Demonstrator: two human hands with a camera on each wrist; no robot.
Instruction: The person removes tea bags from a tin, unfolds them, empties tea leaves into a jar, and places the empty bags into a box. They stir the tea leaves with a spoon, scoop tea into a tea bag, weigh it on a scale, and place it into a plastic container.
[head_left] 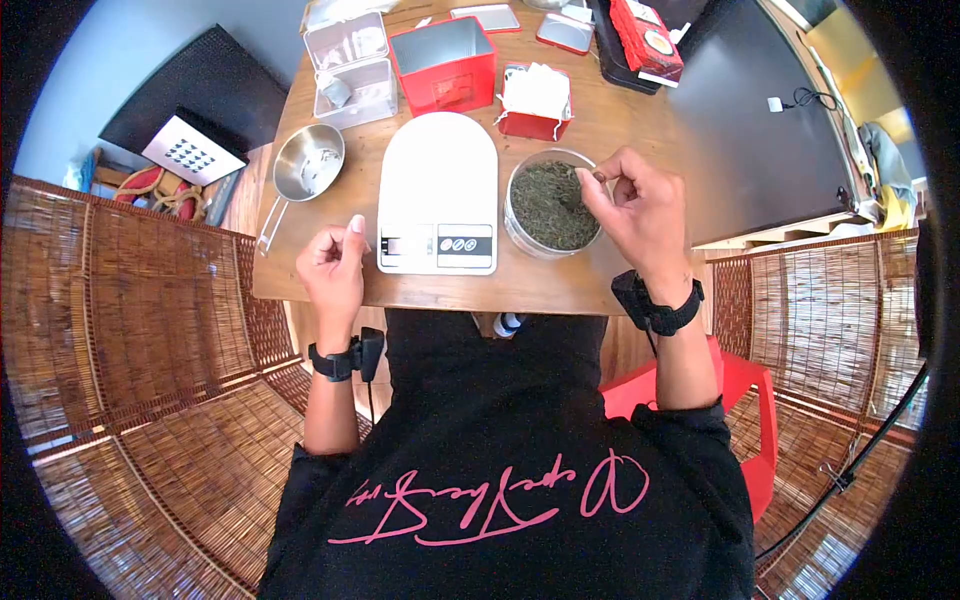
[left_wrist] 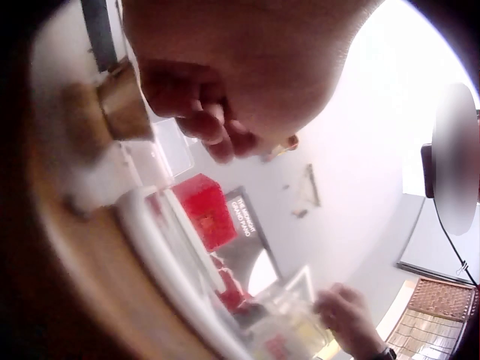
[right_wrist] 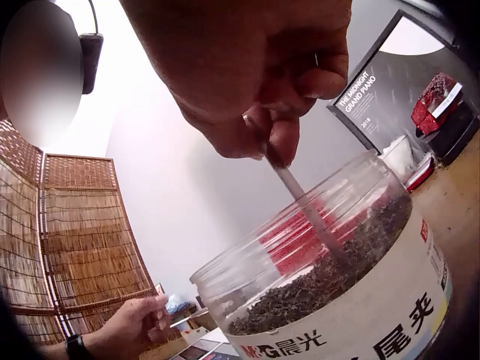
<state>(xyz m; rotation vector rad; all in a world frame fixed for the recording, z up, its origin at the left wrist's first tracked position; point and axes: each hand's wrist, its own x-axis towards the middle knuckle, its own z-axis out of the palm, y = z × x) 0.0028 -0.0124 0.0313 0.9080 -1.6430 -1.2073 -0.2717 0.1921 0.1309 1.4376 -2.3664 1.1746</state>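
My right hand [head_left: 645,205] pinches a thin stick-like handle [right_wrist: 289,180], whose lower end is in dark dried leaves [right_wrist: 304,300] inside a clear round jar [head_left: 530,240]. In the right wrist view the jar's label [right_wrist: 375,337] faces the camera. My left hand [head_left: 335,268] is beside the lower left corner of a white scale [head_left: 437,170], with its fingers loosely curled and nothing visible in them. The display of the scale is too small to read. A metal pan [head_left: 285,178] with small pale pieces inside lies beyond my left hand.
Behind the scale stands an open red tin [head_left: 452,92], with a clear hinged box [head_left: 362,105] to its left. A smaller red tin [head_left: 535,125] holding white packets is behind the jar. Lids and a black tray [head_left: 615,65] lie farther back. Woven screens [head_left: 160,320] flank the table.
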